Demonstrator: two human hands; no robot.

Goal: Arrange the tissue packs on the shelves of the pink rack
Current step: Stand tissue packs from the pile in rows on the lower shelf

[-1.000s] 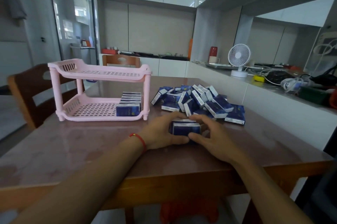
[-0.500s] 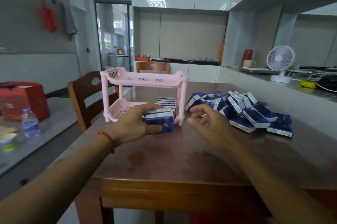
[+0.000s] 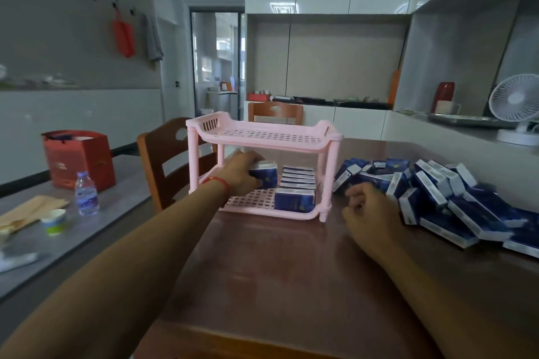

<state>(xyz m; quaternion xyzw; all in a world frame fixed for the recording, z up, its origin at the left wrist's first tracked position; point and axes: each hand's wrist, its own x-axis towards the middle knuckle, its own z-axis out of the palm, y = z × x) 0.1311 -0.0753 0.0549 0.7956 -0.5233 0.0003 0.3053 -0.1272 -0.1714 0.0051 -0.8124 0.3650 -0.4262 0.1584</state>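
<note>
the left hand (image 3: 239, 174) has its fingers clamped on a small stack of tissue packs (image 3: 264, 174) inside the pink rack's (image 3: 262, 136) lower shelf, probably to seat it beside the row (image 3: 296, 188) already there, while the right hand (image 3: 369, 211), fingers loosely curled and empty, waits near the pile (image 3: 431, 192) on the counter (image 3: 291, 271).

Rack mid-table, loose packs to its right, one hand in the lower shelf.

The rack (image 3: 264, 136) stands on the table (image 3: 291, 277), toward its far side. On its lower shelf a row of packs (image 3: 296, 188) sits at the right end; the top shelf is above them. The left hand (image 3: 239, 173) reaches into the lower shelf from the front, holding a stack (image 3: 265, 174) just left of that row. The right hand (image 3: 369, 209) is over the table right of the rack, beside the pile (image 3: 437, 195) spread along the table's right side. A chair (image 3: 166, 160) stands left of the rack, another chair (image 3: 275, 113) behind it. On the counter (image 3: 58, 242) to the left are a bottle (image 3: 86, 193), a cup (image 3: 54, 221) before it, and a bag (image 3: 77, 158) behind. A fan (image 3: 517, 109) stands on the ledge (image 3: 437, 131) at far right.
</note>
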